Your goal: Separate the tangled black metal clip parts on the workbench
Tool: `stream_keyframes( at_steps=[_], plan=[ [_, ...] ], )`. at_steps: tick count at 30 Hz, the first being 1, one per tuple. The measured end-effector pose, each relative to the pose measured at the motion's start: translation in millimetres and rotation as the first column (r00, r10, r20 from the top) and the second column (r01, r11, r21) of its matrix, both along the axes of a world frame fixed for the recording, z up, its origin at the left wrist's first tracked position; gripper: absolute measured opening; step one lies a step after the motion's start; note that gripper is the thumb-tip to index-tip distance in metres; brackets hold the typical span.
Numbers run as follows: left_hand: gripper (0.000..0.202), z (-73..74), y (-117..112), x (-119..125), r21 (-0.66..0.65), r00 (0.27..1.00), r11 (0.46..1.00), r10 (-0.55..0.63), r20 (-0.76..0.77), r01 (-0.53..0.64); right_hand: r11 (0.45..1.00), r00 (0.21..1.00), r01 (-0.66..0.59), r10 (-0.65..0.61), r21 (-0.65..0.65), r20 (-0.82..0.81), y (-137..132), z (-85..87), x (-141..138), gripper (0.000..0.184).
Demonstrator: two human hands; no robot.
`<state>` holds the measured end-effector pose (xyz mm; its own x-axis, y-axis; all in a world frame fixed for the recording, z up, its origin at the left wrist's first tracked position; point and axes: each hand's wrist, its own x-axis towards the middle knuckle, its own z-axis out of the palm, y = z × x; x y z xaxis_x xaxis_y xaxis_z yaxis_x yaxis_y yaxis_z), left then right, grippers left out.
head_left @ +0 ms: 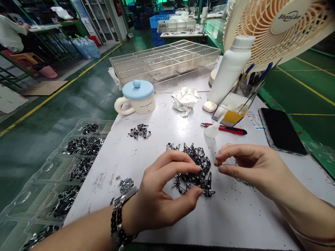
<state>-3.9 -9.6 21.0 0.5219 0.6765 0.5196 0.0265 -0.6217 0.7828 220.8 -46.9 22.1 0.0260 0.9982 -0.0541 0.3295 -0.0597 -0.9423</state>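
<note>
My left hand (167, 191) hovers over the white table with thumb and fingers apart, and nothing shows between them. Just behind it lies a heap of small black parts with thin metal legs (196, 160), partly hidden by the hand. To the right, my right hand (251, 167) pinches a tiny metallic piece (218, 164) between thumb and fingertips; its exact kind is too small to make out. Beneath that hand, more small metal bits (244, 182) are mostly covered. Left of my left wrist sits a little pile of shiny metal pieces (126, 185).
A smaller black-part pile (140, 131), a lidded mug (142, 99), crumpled tissue (185, 99), red utility knife (232, 129), white bottle (231, 69), phone (282, 130) and fan (274, 28) surround the work. Clear trays (42, 188) with black parts stand left; a divided case (167, 59) lies behind.
</note>
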Motion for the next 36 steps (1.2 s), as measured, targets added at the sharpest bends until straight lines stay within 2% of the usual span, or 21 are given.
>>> stream_keyframes(
  at_steps=[6,13,28,36],
  plan=[
    [0.027,0.2,-1.1,-1.8,0.220,0.998,0.975,0.044,-0.039,-0.035,0.992,0.989,-0.129,0.128,0.004,-0.068,-5.7,2.8,-4.0,0.010],
    [0.027,-0.9,-2.4,-1.8,0.327,0.993,0.942,0.100,-0.065,-0.073,0.978,0.973,-0.198,0.204,0.060,-0.106,-11.1,4.5,-5.3,0.021],
    [0.023,-2.8,-4.7,-0.6,0.354,0.986,0.930,0.138,-0.096,-0.096,0.986,0.993,-0.116,0.110,0.120,0.051,-14.1,-0.7,-17.9,0.013],
    [0.023,-1.0,-4.8,-0.3,0.349,0.984,0.932,0.145,-0.108,-0.099,0.986,0.993,-0.103,0.095,0.129,0.063,-14.4,1.5,-19.4,0.012]
  ],
)
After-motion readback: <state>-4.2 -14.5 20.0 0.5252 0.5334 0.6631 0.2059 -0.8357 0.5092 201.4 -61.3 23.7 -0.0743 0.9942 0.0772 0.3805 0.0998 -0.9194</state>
